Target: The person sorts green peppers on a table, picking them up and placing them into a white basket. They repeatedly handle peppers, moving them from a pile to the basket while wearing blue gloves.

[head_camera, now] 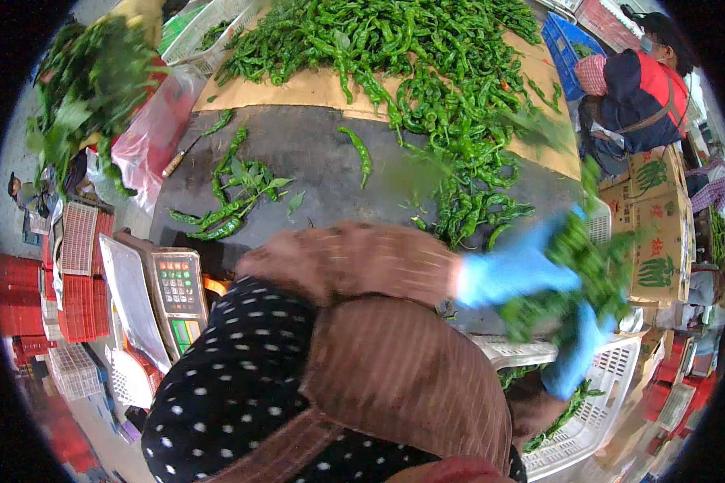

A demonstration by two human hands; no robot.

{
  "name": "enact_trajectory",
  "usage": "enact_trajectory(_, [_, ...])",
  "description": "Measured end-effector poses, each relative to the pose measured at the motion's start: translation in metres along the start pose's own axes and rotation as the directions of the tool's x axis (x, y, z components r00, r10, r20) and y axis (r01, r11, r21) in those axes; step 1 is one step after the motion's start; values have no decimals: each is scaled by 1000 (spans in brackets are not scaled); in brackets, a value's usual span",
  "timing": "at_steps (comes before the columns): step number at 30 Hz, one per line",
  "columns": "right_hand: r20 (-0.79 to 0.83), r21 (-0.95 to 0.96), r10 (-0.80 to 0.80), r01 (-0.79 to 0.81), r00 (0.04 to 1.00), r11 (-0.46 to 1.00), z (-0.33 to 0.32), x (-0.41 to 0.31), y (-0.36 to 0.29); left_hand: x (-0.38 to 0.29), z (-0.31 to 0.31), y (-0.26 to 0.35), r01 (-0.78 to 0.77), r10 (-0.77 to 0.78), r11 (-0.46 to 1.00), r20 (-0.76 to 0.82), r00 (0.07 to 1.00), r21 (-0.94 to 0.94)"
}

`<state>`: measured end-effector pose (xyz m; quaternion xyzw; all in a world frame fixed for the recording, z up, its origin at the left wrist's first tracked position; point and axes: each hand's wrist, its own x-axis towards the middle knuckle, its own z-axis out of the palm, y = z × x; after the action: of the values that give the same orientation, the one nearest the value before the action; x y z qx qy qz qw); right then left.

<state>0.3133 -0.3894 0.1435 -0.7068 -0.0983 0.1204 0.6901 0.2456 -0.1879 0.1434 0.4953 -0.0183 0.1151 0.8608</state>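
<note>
Both my hands wear light blue gloves and are at the right, blurred by motion. My left hand (519, 279) reaches across my body and grips a bunch of long green peppers (586, 259). Below it, my right hand (571, 362) holds the same bunch from the other side; its fingers are partly hidden. The bunch is above a white plastic crate (610, 386) with more green peppers (559, 416) inside. A large heap of wrinkled green peppers (386, 36) covers the far part of the dark tabletop (314, 163) and spills toward me.
A few peppers with leaves (235, 193) and a wooden-handled tool (178, 160) lie at the left. A digital scale (178, 290) stands beside me. A person in a red and dark vest (634, 96) is at the far right, near cardboard boxes (652, 223) and a blue crate (571, 51).
</note>
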Motion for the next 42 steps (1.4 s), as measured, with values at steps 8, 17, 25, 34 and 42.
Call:
enact_trajectory(8, [-618, -571, -24, -428, 786, 701, -277, -145, 32, 1, 113, -112, 156, -409, 903, 686, 602, 401])
enact_trajectory(17, [-124, -526, -219, 123, 968, 842, -116, -20, -34, -39, -233, -1, 197, -83, 826, -231, 969, 529])
enact_trajectory(25, [661, -446, 44, 345, 749, 826, 164, 183, 24, -90, -357, 91, 280, 219, 850, -784, 581, 445])
enact_trajectory(34, [612, -771, -79, 615, 787, 163, 305, 381, 147, 31, -454, 82, 239, 293, 848, -795, 531, 473])
enact_trajectory(42, [762, -485, -283, 803, 582, 346, 338, 207, 103, 17, -331, 24, 394, 301, 548, -614, 730, 738])
